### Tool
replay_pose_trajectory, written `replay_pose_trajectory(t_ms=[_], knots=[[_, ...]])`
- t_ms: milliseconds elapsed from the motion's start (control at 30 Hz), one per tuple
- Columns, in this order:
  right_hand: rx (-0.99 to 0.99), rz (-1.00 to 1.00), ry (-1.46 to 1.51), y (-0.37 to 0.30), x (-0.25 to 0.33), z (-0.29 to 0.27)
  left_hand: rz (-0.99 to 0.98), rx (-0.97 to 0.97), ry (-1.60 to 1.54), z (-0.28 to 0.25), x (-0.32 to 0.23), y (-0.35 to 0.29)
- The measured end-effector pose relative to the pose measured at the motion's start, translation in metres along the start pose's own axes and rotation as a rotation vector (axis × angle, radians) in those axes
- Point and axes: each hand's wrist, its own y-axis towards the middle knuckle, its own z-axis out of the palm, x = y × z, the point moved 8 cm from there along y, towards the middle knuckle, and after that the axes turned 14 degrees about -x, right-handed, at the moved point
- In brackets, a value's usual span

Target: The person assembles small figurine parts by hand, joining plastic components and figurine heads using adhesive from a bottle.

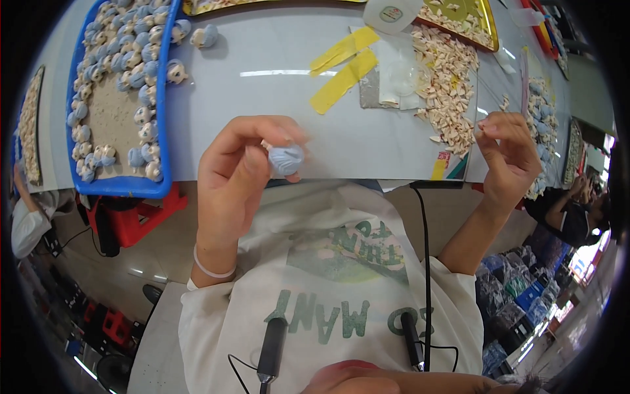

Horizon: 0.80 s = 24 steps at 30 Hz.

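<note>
Between the thumb and fingers of my left hand (pixel 230 174) is a small blue-and-cream figurine head (pixel 286 159), held just above the near edge of the table (pixel 262 98). Slight blur covers the fingertips around it. My right hand (pixel 510 148) is raised beside a pile of small cream pieces (pixel 447 79), thumb and fingertips pinched together; whatever sits in that pinch is too small to name. To the left, many similar blue-and-cream heads lie in a blue tray (pixel 121 188), mostly along its far and side parts. A loose head (pixel 205 37) rests on the table outside it.
Two yellow tape strips (pixel 342 82) lie mid-table next to a grey pad (pixel 374 88). A white round lid (pixel 392 14) and a gold tray (pixel 489 36) of pieces stand farther back. More heads (pixel 542 115) lie at right. A black cable (pixel 425 262) hangs before me.
</note>
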Motion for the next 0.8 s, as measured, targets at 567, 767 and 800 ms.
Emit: replay_pose_trajectory(t_ms=[567,767,800], knots=[[0.069,0.371,0.049,-0.009,-0.028,0.011,-0.090,0.203,-0.063,0.031,0.020,0.018],[0.011,0.294,0.155,0.015,-0.031,0.014,-0.214,0.107,0.019,0.025,0.030,0.025],[0.025,0.252,0.099,0.020,-0.028,0.017,-0.185,0.121,0.062,0.025,0.029,0.026]])
